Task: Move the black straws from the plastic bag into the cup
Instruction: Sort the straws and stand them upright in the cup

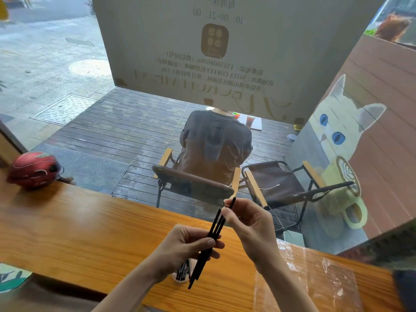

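My left hand (188,245) grips a small bundle of black straws (213,231) near their middle, tilted up to the right above the wooden counter. My right hand (247,224) pinches the upper end of one straw between thumb and fingers. Below my left hand stands a white cup (183,272) with several black straws inside, partly hidden by my wrist. The clear plastic bag (315,280) lies flat on the counter to the right, under my right forearm.
The wooden counter (90,233) runs along a window. A red helmet (33,170) sits at its far left end. A green-printed item (11,278) lies at the near left edge. Outside, a person sits in a folding chair (193,183).
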